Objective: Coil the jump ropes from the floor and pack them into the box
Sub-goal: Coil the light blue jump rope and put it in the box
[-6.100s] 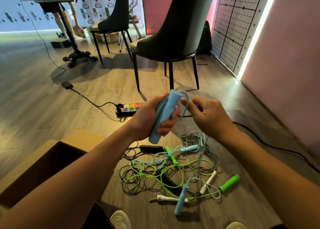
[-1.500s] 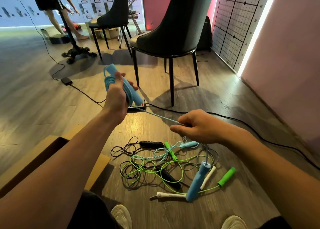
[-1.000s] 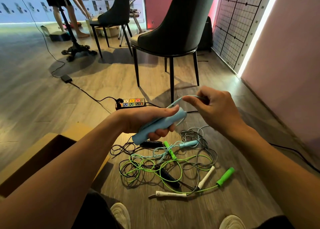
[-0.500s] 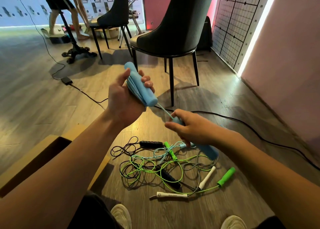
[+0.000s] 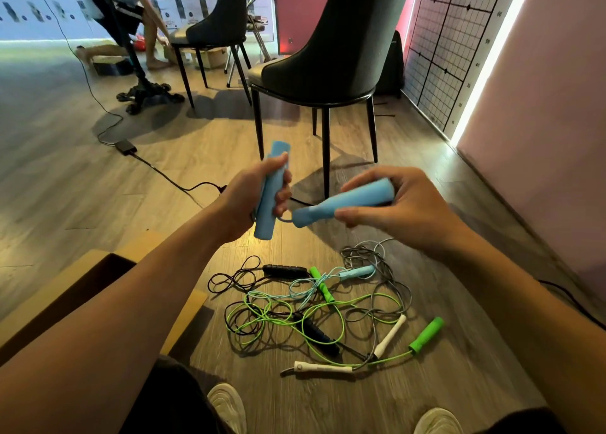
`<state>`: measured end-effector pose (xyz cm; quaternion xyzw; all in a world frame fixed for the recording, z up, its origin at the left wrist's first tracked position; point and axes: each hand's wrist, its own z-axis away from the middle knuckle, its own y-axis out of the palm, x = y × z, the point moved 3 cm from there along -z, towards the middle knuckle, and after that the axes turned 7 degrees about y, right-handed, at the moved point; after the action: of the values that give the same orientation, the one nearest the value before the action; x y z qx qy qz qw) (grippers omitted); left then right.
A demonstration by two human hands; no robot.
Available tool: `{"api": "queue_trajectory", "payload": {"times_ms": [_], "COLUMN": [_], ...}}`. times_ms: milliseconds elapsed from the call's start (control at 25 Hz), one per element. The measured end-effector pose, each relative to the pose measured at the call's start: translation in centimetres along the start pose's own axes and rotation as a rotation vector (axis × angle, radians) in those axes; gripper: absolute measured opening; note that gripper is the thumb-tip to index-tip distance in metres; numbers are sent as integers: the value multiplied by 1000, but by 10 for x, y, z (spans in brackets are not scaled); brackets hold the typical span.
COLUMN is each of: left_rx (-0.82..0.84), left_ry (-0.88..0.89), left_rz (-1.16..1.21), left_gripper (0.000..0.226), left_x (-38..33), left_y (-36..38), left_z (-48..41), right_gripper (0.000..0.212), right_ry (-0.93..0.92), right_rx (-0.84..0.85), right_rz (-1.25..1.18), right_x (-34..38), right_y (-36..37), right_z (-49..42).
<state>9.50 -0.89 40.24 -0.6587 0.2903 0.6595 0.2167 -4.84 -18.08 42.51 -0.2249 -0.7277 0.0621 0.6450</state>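
at the lower left of the frame the open brown cardboard box (image 5: 98, 256) sits on the wooden floor (image 5: 82, 171), partly behind the left forearm, and nothing can be made out inside it from here. just left of centre the left hand (image 5: 249, 201) is curled tight round an upright light blue foam handle (image 5: 265, 224). whether wound turns of rope lie under those fingers i cannot tell, since the palm hides them. if that grip loosens on the way to the box, any turns held there would likely spring apart and spill. a short blue cord (image 5: 284, 219) bends from near the bottom of that handle to the narrow end of the second light blue foam handle (image 5: 328, 209), which lies nearly level and is pinched between the thumb and fingertips of the right hand (image 5: 410, 214) at centre right. that pinch looks light, so the handle could slip and drop, dragging cord out with it. the two handles are near but apart, and bringing them together carelessly may leave a loose loop that catches on a box flap. from lower centre to lower right the tangle of jump ropes (image 5: 314, 309) lies on the floor, its black, green, grey and pale blue cords crossing one another, with a green foam handle (image 5: 426, 335) at its right edge. pulling one out fast would probably tighten knots in the others.
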Motion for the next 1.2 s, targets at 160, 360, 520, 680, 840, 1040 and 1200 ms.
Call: {"api": "queue_trajectory", "payload": {"times_ms": [160, 360, 520, 680, 840, 1040, 1200], "left_rx": [254, 422, 373, 136, -122, -381, -527], "left_ry": [-94, -43, -34, -71, -83, -20, 35], "left_rz": [181, 595, 694, 592, 244, -33, -203], "left_gripper": [47, 47, 46, 42, 46, 40, 37], "left_x": [-2, -9, -9, -11, -24, -43, -51], "left_y": [25, 42, 32, 15, -11, -58, -102], "left_z": [9, 8, 13, 27, 50, 81, 105], "right_gripper": [37, 44, 39, 57, 41, 35, 30], "right_ry": [90, 269, 314, 317, 356, 349, 292], "right_rx": [-91, -47, 57, -71, -202, -101, 36], "right_rz": [-385, -760, -913, -849, -705, -724, -713], "right_x": [-4, -1, 16, 27, 38, 57, 68], "right_y": [14, 49, 80, 109, 144, 194, 234], "right_z": [-5, -16, -11, -19, -29, -38, -46]}}
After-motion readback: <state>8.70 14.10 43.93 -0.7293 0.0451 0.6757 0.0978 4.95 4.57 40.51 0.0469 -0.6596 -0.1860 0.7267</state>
